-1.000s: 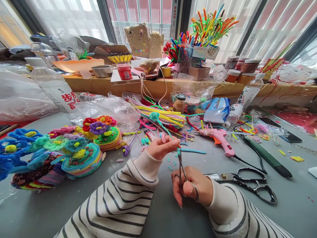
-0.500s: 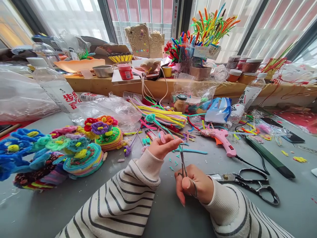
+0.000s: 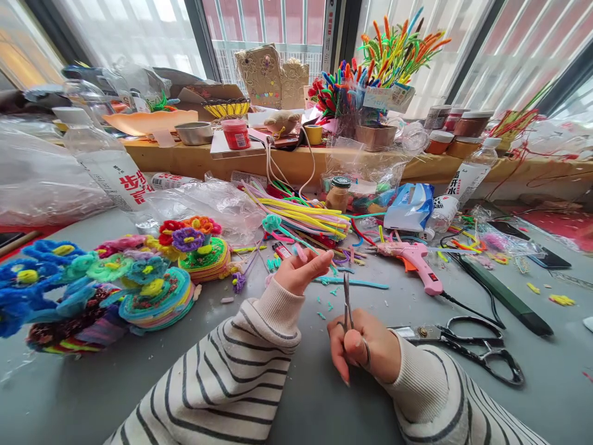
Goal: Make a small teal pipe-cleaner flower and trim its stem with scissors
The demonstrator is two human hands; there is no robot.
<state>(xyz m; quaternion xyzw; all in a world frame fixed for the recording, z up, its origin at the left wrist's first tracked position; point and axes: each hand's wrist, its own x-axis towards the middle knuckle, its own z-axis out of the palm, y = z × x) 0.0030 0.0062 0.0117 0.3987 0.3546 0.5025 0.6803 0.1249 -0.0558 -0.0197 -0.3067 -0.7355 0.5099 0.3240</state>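
Observation:
My left hand [image 3: 303, 269] pinches a teal pipe cleaner [image 3: 291, 235] between thumb and fingers. Its curled, bulky end [image 3: 271, 223] points up and to the left, away from me. In my right hand [image 3: 364, 346] is a small pair of metal scissors [image 3: 347, 300], blades upward and nearly closed, with my fingers through the handles. A small gap separates the blade tips from my left fingertips. Teal clippings [image 3: 321, 315] lie on the table between the hands, and a straight blue-teal pipe cleaner [image 3: 354, 282] lies just behind the scissors.
Pipe-cleaner flowers [image 3: 148, 272] on coiled bases stand at the left. Behind the hands lies a bundle of pipe cleaners [image 3: 301, 213]. To the right are a pink glue gun [image 3: 417, 262], large black-handled scissors [image 3: 486, 346] and a dark green bar [image 3: 509, 300]. A water bottle [image 3: 109, 164] stands back left.
The scissors have come away from the teal pipe cleaner, and their blades now stand apart from it. My left hand has shifted slightly left, its fingers tilted further up.

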